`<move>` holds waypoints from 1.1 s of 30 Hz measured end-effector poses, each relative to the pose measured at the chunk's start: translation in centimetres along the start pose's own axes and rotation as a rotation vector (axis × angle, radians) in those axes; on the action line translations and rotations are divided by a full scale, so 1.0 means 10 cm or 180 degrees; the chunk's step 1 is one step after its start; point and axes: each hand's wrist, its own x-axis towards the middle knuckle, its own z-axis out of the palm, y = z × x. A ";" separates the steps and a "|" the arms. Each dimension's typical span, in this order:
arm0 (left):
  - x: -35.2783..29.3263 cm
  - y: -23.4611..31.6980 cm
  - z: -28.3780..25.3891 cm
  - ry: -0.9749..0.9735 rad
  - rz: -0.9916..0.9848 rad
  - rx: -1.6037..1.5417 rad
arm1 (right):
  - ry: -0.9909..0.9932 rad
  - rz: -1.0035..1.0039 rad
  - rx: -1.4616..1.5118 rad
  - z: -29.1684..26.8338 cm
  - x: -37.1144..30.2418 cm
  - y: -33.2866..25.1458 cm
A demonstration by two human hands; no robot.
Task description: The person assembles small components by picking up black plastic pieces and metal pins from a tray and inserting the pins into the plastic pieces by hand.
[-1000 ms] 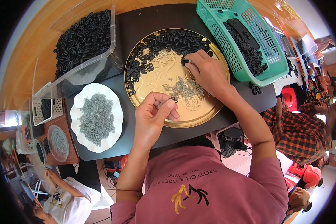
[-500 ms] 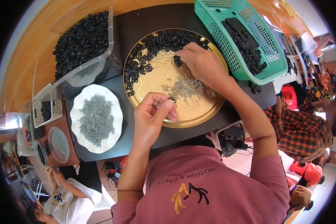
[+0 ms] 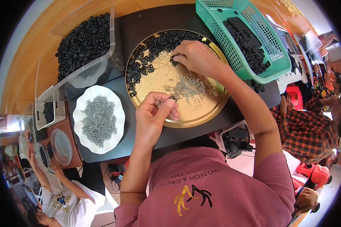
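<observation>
"What do I have in my hands?"

"Your left hand (image 3: 155,109) pinches a small black part (image 3: 173,98) between thumb and forefinger, over the near side of the gold tray (image 3: 158,80). Your right hand (image 3: 193,55) has its fingertips closed on another black piece (image 3: 173,61) toward the tray's far side; I can't tell whether it's lifted off the metal."

"How will these handle?"

"I'd judge them light and stiff, probably plastic: hard to crush, but smooth enough to twist out of a loose pinch. Grip each by its outer edges, thumb opposite forefinger, and keep your fingertips off the openings."

"And the grey screws (image 3: 189,89)?"

"They lie on the tray, right of your left hand, with more in the white dish (image 3: 120,121) on the left. They look thin and rigid, likely to roll, so hold one around its middle. Loose black pieces (image 3: 161,42) crowd the tray's far and left edges."
</observation>
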 end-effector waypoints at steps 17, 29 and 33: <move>-0.03 0.02 0.19 0.0239 0.0864 -0.0224 | 0.0248 0.1597 0.4537 -0.23 -0.62 -0.69; -0.12 -0.01 0.22 0.0214 0.0814 -0.0320 | 0.0556 0.1490 0.3826 -0.18 -0.84 -0.93; -0.13 -0.02 0.23 0.0225 0.0796 -0.0442 | 0.0885 0.0958 0.2814 -0.10 -0.88 -0.86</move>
